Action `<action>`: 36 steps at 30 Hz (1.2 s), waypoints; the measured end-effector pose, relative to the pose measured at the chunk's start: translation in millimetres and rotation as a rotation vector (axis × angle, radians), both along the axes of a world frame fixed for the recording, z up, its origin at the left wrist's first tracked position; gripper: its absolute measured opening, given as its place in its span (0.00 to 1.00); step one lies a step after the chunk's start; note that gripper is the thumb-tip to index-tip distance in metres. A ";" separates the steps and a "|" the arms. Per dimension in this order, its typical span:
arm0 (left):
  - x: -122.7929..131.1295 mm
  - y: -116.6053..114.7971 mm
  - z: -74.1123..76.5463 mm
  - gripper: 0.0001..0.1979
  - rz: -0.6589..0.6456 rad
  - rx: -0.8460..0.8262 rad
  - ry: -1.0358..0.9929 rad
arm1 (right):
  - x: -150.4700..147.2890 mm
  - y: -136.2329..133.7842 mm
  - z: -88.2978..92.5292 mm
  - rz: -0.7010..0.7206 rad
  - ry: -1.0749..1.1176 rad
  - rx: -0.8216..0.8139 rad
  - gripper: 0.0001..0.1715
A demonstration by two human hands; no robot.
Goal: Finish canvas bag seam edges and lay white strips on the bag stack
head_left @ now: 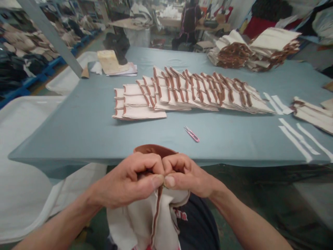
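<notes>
Both hands are closing tight on a cream fabric piece (153, 218) with a brown trim, the left hand (132, 180) and the right hand (186, 175) meeting knuckle to knuckle, thumbs pinching the seam. It is hanging over the person's lap, just below the near edge of the blue worktop (85, 128). Pink thread snips (191, 134) are lying on that worktop, near a fanned row of finished pieces (192, 92). White strips (298, 137) are lying to the right.
</notes>
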State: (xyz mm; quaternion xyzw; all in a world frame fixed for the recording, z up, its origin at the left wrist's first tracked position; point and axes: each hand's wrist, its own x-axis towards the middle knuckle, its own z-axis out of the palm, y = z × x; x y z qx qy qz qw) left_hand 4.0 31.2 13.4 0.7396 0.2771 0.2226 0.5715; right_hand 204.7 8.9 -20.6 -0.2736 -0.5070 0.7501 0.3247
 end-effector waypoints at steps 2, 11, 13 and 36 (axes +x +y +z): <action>1.5 -4.4 -4.1 0.14 0.034 -0.095 -0.068 | 1.2 1.6 3.0 0.039 0.028 -0.056 0.30; -1.9 -6.8 -11.1 0.31 0.141 -0.060 -0.064 | 4.0 5.9 22.7 -0.014 -0.149 0.101 0.31; 1.4 -5.7 -9.8 0.31 0.144 -0.068 -0.036 | 5.5 5.2 20.0 -0.052 -0.197 0.150 0.28; -28.0 18.0 0.7 0.30 0.233 -0.039 -0.035 | 51.2 7.4 10.5 -0.288 -0.116 0.494 0.28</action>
